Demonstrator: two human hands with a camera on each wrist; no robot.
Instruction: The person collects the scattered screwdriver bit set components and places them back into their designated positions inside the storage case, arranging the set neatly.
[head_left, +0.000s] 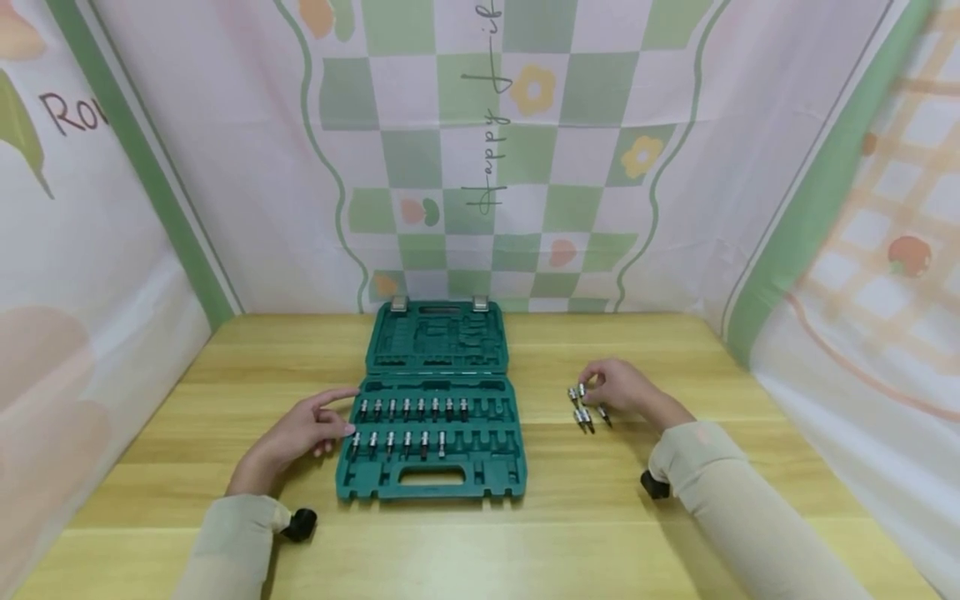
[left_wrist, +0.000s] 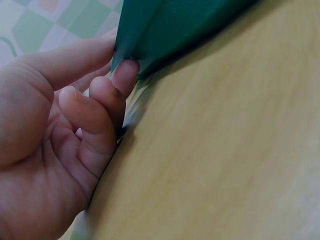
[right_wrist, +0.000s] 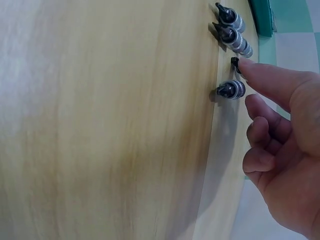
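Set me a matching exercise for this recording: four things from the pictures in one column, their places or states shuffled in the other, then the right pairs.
Things
1. Left hand
2. Right hand
3. Case lid
4. Stored bit sockets

Places or states
A. Opened back, with silver latches on its far edge
B. Set in two rows inside the green case base
C. Fingertips at the left edge of the case base
D. Pinching a loose bit socket on the wooden tabletop

Pairs
1-C
2-D
3-A
4-B
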